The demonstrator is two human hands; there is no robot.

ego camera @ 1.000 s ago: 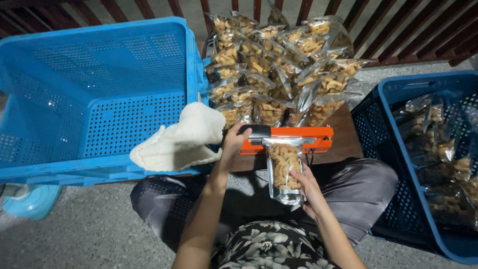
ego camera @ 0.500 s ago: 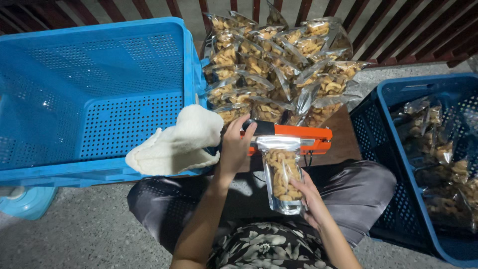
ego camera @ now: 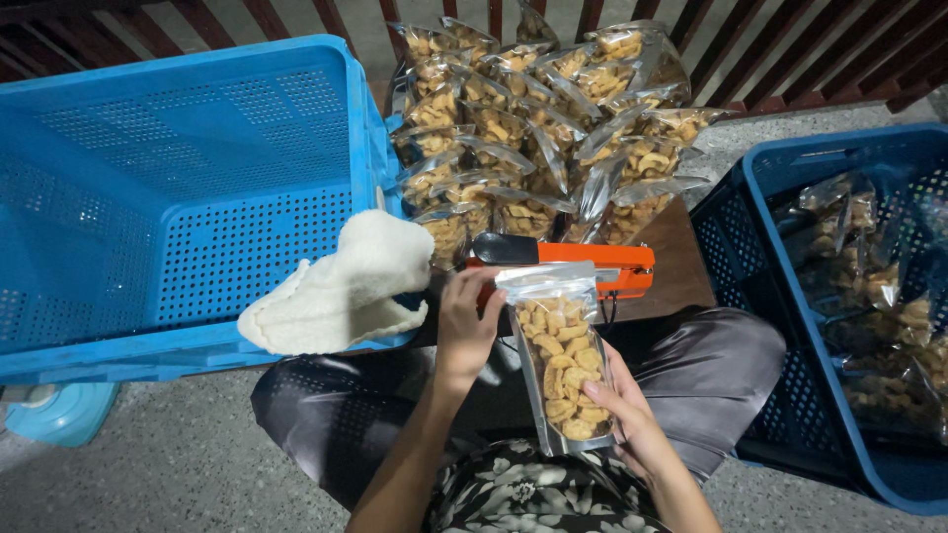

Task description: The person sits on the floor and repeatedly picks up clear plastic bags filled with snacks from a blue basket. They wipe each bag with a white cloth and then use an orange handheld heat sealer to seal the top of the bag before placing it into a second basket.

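Both forearms are bare to the elbow; no sleeves, rings or watch visible near the fingers. Left hand (ego camera: 466, 326) and right hand (ego camera: 632, 419) ungloved. Dark glossy trousers (ego camera: 326, 415); dark top with pale floral print (ego camera: 523, 494).

Home snack-packing spot; stacked snack bags (ego camera: 538, 128), crates (ego camera: 178, 197), sealer (ego camera: 592, 265).
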